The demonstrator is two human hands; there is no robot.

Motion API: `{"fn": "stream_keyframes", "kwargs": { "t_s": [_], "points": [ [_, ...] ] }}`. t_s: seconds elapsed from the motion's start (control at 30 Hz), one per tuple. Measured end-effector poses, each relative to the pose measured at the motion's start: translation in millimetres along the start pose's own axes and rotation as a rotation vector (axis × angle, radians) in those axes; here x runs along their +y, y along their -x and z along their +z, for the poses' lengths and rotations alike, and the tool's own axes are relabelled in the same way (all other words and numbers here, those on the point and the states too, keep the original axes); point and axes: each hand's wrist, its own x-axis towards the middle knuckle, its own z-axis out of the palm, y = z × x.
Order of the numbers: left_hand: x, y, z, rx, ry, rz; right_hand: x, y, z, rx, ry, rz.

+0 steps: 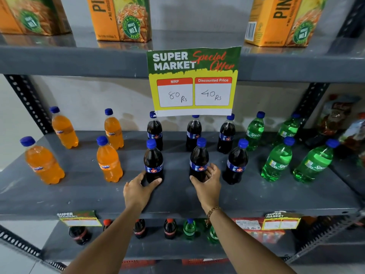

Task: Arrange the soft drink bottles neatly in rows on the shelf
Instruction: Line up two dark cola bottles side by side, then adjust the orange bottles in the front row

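On the middle shelf (pixel 177 196), seen from the head camera, the soft drink bottles stand in two rows: orange Fanta bottles (pixel 109 161) at nine o'clock, dark cola bottles in the centre, green Sprite bottles (pixel 276 161) at three o'clock. Both hands work the front cola row. The left hand (pixel 138 187) cups the base of the left front cola bottle (pixel 153 163), thumb pressed across its foot. The right hand (pixel 207 181) wraps loosely around the base of the middle front cola bottle (pixel 199 160), fingers curled to its far side. This looks like a straightening step, late in the task. Next, each bottle probably needs a small slide to sit squarely before its back-row partner, kept upright.
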Motion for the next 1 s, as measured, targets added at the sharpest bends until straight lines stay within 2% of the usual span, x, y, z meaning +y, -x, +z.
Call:
{"fn": "stream_keyframes", "kwargs": {
  "t_s": [0.37,0.47,0.57,0.63,0.7,0.77,0.8,0.9,0.93,1.0],
  "points": [
    [1,3,2,0.009,0.035,-0.006,1,-1,-1,-0.046,0.031,-0.03],
    [2,4,1,0.001,0.027,0.052,-5,4,-2,-0.054,0.031,-0.027],
    [0,8,-2,0.001,0.139,0.095,-9,16,0,0.025,0.086,-0.057],
    [-2,12,-7,0.089,0.33,0.031,-9,32,4,0.125,0.187,-0.219],
    [-11,10,-25,0.303,0.47,-0.018,-12,58,25,0.126,0.27,-0.491],
    [-15,4,-45,0.508,0.517,-0.02,-16,80,48,-0.013,0.293,-0.699],
    [-22,-4,-63,0.597,0.517,-0.018,-21,91,69,-0.116,0.272,-0.741],
    [-48,-25,-106,0.796,0.449,-0.072,-34,109,127,-0.375,0.215,-0.613],
    [-60,-34,-123,0.808,0.411,-0.106,-38,112,149,-0.408,0.206,-0.524],
    [-81,-45,-147,0.729,0.347,-0.18,-40,108,178,-0.419,0.197,-0.332]
  ]
}}
